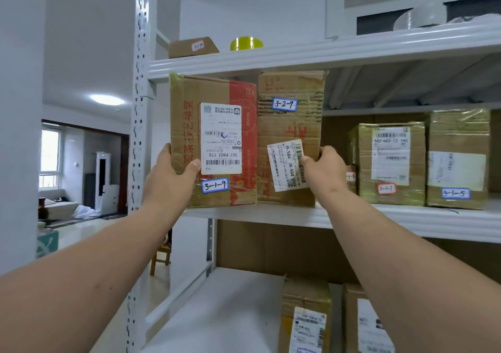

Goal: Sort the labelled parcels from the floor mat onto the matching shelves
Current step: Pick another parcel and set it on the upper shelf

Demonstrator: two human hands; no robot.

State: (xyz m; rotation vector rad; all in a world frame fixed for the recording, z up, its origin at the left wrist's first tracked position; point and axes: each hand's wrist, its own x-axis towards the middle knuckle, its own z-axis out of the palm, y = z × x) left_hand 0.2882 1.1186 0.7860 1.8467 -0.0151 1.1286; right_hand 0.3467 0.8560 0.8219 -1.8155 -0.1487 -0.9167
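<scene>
Placing step, I judge: left hand (173, 175) grips parcel 3-1-9 (212, 141) at its nine o'clock edge; right hand (324, 169) grips parcel 3-2-9 (291, 138) at three o'clock; next, push both back onto the shelf (379, 218).

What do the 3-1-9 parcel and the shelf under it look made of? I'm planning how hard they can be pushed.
3-1-9 parcel: brown corrugated cardboard, matte, with glossy clear tape at its creased edges; held by the left hand.
Shelf: probably white-painted metal, judging by its smooth folded lip and the perforated upright.
</scene>
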